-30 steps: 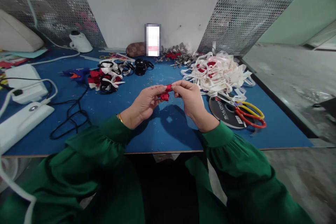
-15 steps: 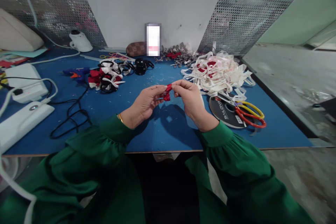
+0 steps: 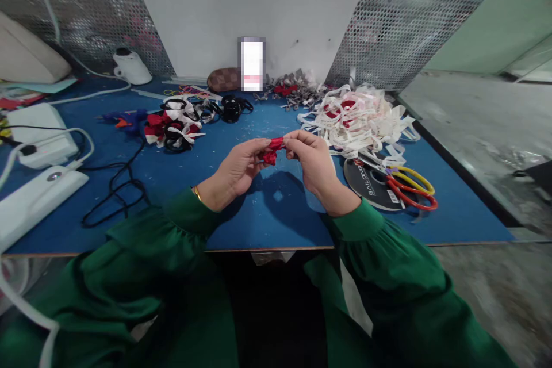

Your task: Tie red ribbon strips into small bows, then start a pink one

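The left hand [image 3: 242, 167] and right hand [image 3: 314, 164] pinch a red satin ribbon [image 3: 276, 144] between them, neither nearer; its upper strip lies above the blue table [image 3: 267, 224], roughly parallel to its near edge [image 3: 271, 249].

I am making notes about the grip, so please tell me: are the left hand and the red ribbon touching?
Touching. The head view shows it: the left hand holds the red ribbon, thumb tip against it without a visible gap.

Craft workshop: glue gun [image 3: 135, 119], scissors [image 3: 390, 182], ribbon heap [image 3: 357, 122]
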